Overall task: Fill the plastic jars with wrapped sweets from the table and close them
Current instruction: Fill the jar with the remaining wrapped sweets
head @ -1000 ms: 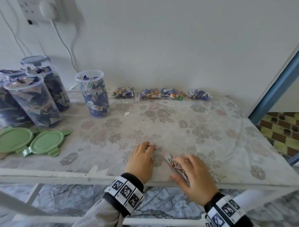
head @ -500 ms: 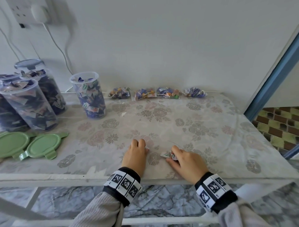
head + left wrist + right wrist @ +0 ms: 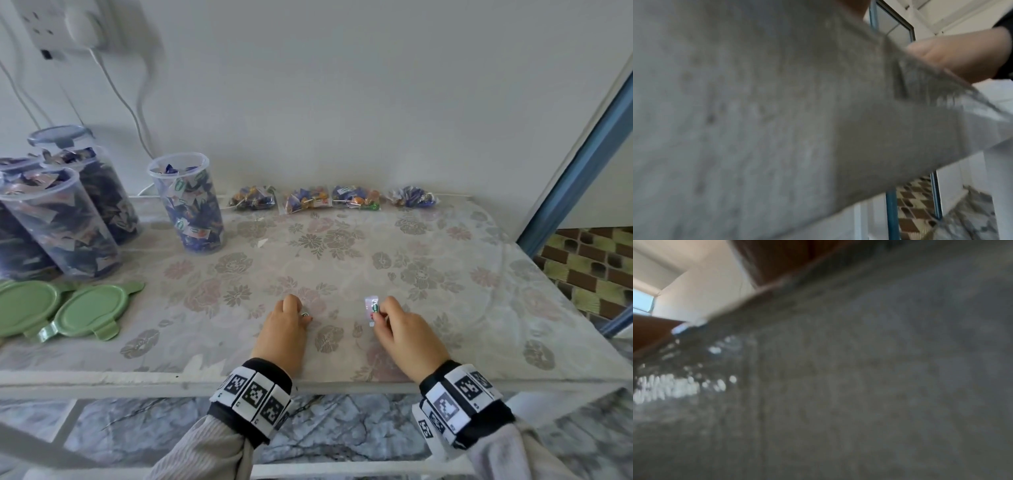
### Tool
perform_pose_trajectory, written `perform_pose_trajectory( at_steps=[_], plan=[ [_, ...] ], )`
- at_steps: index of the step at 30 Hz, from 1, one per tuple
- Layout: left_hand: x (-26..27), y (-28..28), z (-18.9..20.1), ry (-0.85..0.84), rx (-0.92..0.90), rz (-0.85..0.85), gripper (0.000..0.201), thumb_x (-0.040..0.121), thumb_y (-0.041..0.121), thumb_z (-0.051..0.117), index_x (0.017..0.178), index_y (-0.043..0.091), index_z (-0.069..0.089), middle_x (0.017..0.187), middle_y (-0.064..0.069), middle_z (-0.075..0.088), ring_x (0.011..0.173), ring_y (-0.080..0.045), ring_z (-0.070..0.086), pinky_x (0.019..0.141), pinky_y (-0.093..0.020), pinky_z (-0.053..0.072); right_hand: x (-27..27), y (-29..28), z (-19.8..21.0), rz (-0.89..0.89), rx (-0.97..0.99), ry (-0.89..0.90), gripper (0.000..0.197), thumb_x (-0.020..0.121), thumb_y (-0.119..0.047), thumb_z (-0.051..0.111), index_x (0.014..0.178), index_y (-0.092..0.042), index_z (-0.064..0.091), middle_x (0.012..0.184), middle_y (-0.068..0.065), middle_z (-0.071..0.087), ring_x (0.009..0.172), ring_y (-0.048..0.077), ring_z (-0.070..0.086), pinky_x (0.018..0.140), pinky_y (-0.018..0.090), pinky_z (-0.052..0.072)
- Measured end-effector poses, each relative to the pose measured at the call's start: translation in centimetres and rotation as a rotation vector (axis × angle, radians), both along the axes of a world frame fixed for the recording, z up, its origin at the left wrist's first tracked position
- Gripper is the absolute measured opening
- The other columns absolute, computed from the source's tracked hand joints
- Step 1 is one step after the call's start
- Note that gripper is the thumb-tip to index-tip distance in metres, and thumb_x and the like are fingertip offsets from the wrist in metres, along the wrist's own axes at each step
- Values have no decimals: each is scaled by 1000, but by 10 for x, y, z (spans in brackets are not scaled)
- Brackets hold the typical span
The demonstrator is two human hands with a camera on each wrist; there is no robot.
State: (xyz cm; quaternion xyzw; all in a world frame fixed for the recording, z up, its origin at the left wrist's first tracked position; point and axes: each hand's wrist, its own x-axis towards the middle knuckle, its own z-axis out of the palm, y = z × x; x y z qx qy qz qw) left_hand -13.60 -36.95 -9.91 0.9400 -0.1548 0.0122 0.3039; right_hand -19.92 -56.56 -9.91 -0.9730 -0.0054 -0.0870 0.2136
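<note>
— The head view is evenly lit and soft; the jars (image 3: 186, 205) cast faint shadows on the wall (image 3: 342, 85) behind them, and lines bow near its edges.

— Both wrist views are smeared grey blur, with bright glints left of the tablecloth (image 3: 859, 386).

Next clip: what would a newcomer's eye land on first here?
Probably the two hands at the table's near edge: the right hand pinches a wrapped sweet, and the left hand holds another sweet, mostly hidden. Next, the open sweet-filled jars at far left, with two green lids lying in front of them.
</note>
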Motion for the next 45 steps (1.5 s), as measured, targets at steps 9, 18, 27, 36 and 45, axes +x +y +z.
perform_pose_trajectory(
  at_steps=[9, 18, 27, 36, 45],
  plan=[
    [17, 37, 43, -124, -423, -49, 9, 95, 17, 49, 93, 13, 41, 74, -2, 54, 60, -13, 47, 53, -15, 36, 7, 17, 26, -5, 320, -182, 23, 95, -17, 51, 75, -22, 41, 48, -6, 42, 44, 12, 42, 42, 21, 26],
    [140, 96, 146, -438, -433, 11, 9, 95, 15, 49, 100, 8, 45, 68, 3, 48, 59, -15, 46, 58, -22, 37, 58, 60, 72, 62, 382, -268, 26, 94, -15, 52, 72, -25, 42, 52, -11, 53, 45, 15, 46, 44, 22, 31],
    [250, 142, 164, -390, -163, 50, 26, 97, 17, 45, 114, -2, 49, 96, -20, 59, 106, -36, 46, 87, -37, 34, 122, 113, 85, 56, 382, -233, 26, 95, -17, 51, 72, -25, 42, 52, -8, 47, 48, 19, 47, 47, 27, 33],
    [262, 169, 138, -251, -523, -130, 85, 73, 65, 12, 130, 9, 43, 130, -7, 41, 124, -18, 34, 102, -23, 21, 198, 161, 124, 133, 308, -261, 25, 95, -16, 53, 72, -22, 44, 51, 0, 48, 46, 11, 41, 48, 22, 28],
    [257, 190, 115, 58, -563, -153, 82, 79, 39, 69, 143, 14, 24, 138, -3, 39, 126, -15, 39, 105, -39, 39, 299, 208, 192, 178, 125, -72, 21, 95, -24, 52, 79, -14, 61, 58, -9, 50, 42, 0, 40, 44, 10, 31]
  ],
)
